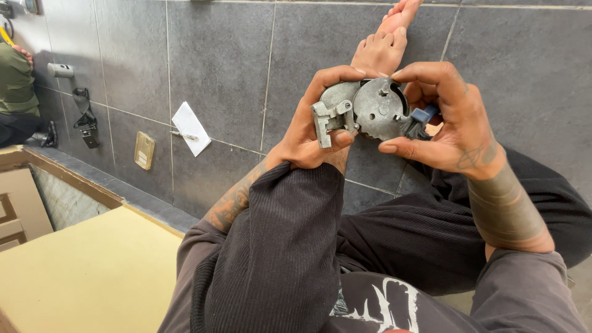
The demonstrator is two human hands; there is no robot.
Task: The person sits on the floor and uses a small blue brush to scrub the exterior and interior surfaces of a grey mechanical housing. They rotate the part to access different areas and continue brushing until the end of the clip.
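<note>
I sit on the floor with my legs stretched out and hold a grey metal mechanism (369,109) in front of me with both hands. My left hand (308,132) grips its left side, thumb on a small bracket with a screw. My right hand (447,120) cups the round right side of the part and also holds a small brush (419,121) with a blue handle and dark bristles against the metal. My bare foot (382,46) shows beyond the hands.
The floor is grey tile (222,68). On it lie a white paper with a pen (190,127), a small tan box (144,150), a black belt strap (85,117) and a grey cylinder (60,70). A yellow board (86,271) lies at my left. Another person (15,92) sits far left.
</note>
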